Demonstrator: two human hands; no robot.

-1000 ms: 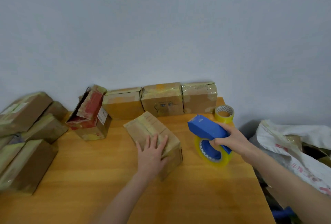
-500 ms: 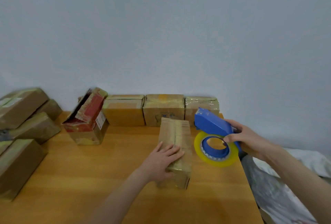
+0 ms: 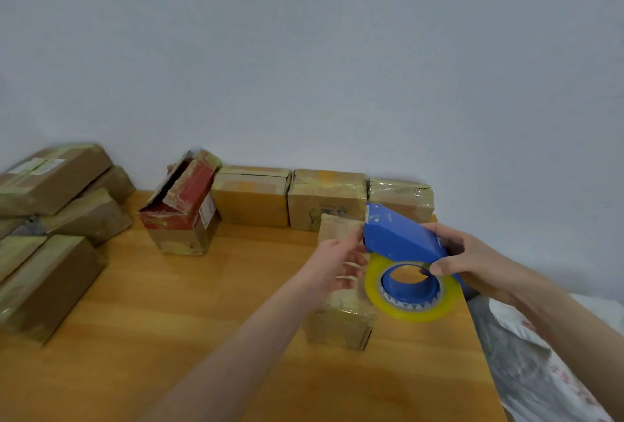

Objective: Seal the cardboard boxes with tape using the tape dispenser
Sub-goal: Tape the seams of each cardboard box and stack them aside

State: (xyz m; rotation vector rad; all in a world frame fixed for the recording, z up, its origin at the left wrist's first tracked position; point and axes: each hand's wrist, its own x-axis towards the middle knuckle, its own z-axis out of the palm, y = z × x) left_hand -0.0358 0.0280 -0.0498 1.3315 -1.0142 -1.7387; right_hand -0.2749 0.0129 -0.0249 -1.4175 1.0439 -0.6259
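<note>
- Starting at the left of the wooden table (image 3: 169, 320), I see a pile of boxes (image 3: 50, 205) wrapped in tape; it has no part in this step.
- Next comes a red box (image 3: 182, 209) with its flaps standing open. In my judgement it waits for sealing. To its right is a row of three boxes (image 3: 324, 199) against the wall.
- The left hand (image 3: 332, 263) is lifted above the box in work (image 3: 341, 317), which stands on the table near the right edge, just under both hands. The fingers are loosely curled, with thumb and forefinger at the mouth of the tape dispenser (image 3: 401, 239); whether they pinch the free tape end I cannot tell.
- The right hand (image 3: 472, 256) grips the dispenser from behind, fingers wrapped over the blue body, thumb on the yellow tape roll (image 3: 412, 290).
- At the far right a white bag (image 3: 540, 354) lies beside the table.
- To do this step well, I think: catch the tape end with two fingers, pull out a short piece and stick it over the far edge of the box first. Then press the box down with a flat left hand while the dispenser runs along the seam — otherwise the light box may slide.
</note>
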